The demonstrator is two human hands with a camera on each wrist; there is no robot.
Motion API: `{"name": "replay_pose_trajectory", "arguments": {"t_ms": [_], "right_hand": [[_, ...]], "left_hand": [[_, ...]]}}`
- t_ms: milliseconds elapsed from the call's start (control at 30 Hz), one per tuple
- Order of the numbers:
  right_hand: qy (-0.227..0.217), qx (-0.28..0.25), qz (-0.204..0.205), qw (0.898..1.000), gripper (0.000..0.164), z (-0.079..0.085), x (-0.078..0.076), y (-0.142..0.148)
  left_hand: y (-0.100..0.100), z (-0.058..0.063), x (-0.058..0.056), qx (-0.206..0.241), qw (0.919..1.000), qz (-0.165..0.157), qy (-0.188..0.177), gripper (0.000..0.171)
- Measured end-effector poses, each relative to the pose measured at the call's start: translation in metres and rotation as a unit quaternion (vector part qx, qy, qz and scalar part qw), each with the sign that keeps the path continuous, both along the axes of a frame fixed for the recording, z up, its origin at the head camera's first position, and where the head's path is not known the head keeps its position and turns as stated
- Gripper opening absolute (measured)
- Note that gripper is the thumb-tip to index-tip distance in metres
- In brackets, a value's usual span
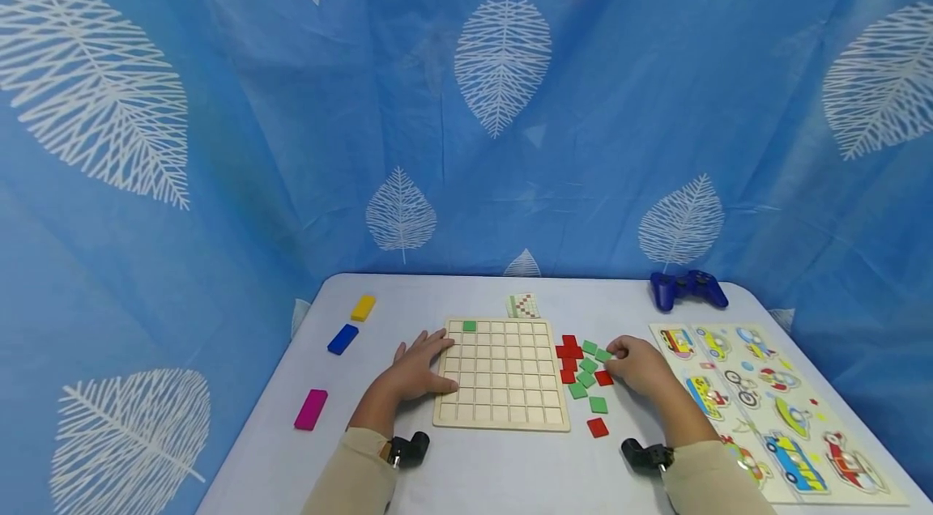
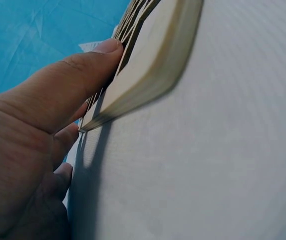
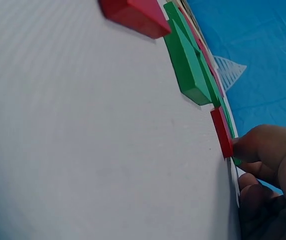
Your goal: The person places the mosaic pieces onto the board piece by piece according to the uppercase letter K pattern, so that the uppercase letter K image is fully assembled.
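A wooden grid board [image 1: 503, 423] lies on the table, with one green tile [image 1: 470, 326] in a cell of its top row. My left hand [image 1: 415, 368] rests on the board's left side, fingers spread and thumb on the rim; the left wrist view shows this thumb [image 2: 83, 75] laid over the edge. To the board's right is a loose group of red tiles [image 1: 569, 352] and green tiles [image 1: 577, 390]. At that group's right side, my right hand [image 1: 641, 365] pinches a green tile [image 1: 602, 355] by its edge between thumb and fingertips. A red tile [image 3: 222, 132] lies against those fingertips.
Behind the board lies a small pattern card [image 1: 523, 305]. Yellow [image 1: 363, 308], blue [image 1: 342, 339] and magenta [image 1: 311, 410] blocks are on the left. A vehicle picture puzzle [image 1: 773, 410] covers the right side, with a blue game controller [image 1: 688, 289] at the back right.
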State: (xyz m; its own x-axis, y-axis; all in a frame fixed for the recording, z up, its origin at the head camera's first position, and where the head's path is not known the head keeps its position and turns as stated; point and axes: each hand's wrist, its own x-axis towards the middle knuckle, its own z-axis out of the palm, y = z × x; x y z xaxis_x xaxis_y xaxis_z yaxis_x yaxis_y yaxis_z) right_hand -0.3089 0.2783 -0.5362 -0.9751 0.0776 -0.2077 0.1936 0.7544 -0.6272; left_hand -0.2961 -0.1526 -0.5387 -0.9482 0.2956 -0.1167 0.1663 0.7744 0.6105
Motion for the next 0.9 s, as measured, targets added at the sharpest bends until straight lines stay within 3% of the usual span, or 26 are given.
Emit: {"name": "replay_pose_trajectory", "arguments": {"t_ms": [467, 900], "right_hand": [[0.027, -0.019, 0.008, 0.999, 0.029, 0.007, 0.001, -0.008], [0.075, -0.009, 0.045, 0.996, 0.028, 0.016, -0.010, -0.050]], "left_hand": [[0.001, -0.001, 0.000, 0.001, 1.0000, 0.003, -0.001, 0.090], [0.002, 0.000, 0.000, -0.001, 1.0000, 0.006, -0.005, 0.089]]}}
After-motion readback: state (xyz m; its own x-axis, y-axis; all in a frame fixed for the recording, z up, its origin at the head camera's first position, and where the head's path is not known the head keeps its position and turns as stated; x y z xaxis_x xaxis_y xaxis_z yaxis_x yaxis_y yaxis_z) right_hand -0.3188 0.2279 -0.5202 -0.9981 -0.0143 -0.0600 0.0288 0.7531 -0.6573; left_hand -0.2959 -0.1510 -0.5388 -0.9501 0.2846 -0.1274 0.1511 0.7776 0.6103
